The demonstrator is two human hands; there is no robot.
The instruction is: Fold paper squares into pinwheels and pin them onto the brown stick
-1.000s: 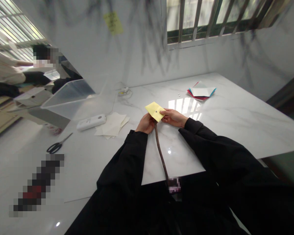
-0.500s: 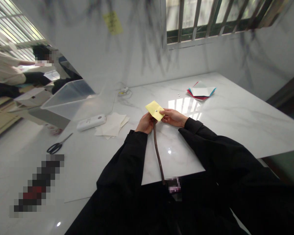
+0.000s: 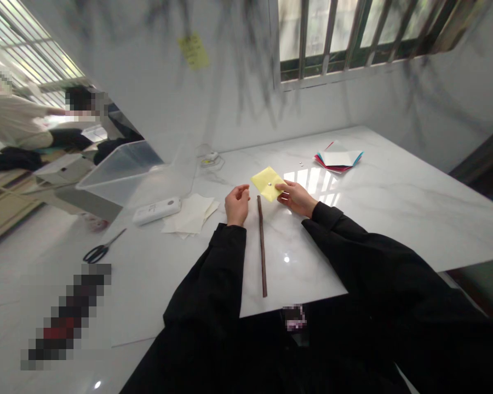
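Observation:
My right hand (image 3: 296, 198) pinches the right corner of a folded yellow paper (image 3: 267, 180) between thumb and fingers. A small shiny dot sits near the middle of this paper, which I hold above the table. My left hand (image 3: 237, 204) hovers to its left, apart from it, with the fingers curled in and nothing visible in them. Between my forearms a thin brown stick (image 3: 262, 246) lies lengthwise on the white marbled table (image 3: 312, 262), its far end just short of the paper. Neither hand touches the stick.
Off-white paper sheets (image 3: 189, 216) and a white oblong device (image 3: 156, 211) lie to the left, with black-handled scissors (image 3: 96, 253) beyond. A clear plastic bin (image 3: 119, 169) stands behind them. Coloured papers (image 3: 339, 157) and tiny white bits (image 3: 301, 164) are at the back right. Other people sit at far left.
My left hand has let go of the stick and the yellow paper and drawn back left. The stick now lies on the table. My right hand has shifted slightly right with the paper.

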